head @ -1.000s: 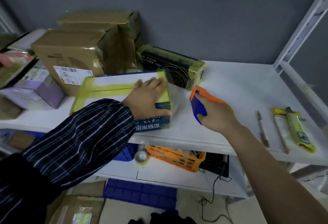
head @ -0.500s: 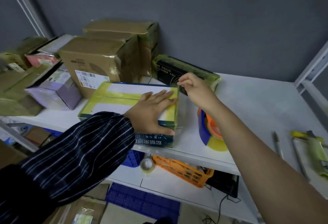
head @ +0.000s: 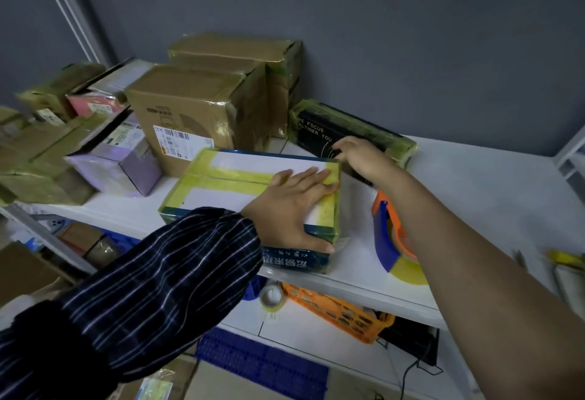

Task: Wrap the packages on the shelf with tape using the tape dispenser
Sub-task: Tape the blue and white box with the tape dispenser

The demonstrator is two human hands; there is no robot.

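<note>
Half done, seemingly: pressing box down with flat left fingers, right fingers at its far corner, grip not tellable, dispenser idle on shelf.

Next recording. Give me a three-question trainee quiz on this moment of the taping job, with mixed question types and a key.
1. True or false: the right hand holds the tape dispenser.
2. The left hand: A) grips the tape dispenser; B) lies flat on the white-topped box; C) touches nothing.
3. Fill in: the tape dispenser stands on the shelf to the ____ of the white-topped box.
Key: 1 false, since the dispenser stands free on the shelf while the right hand reaches to the box's far corner; 2 B; 3 right.
</note>
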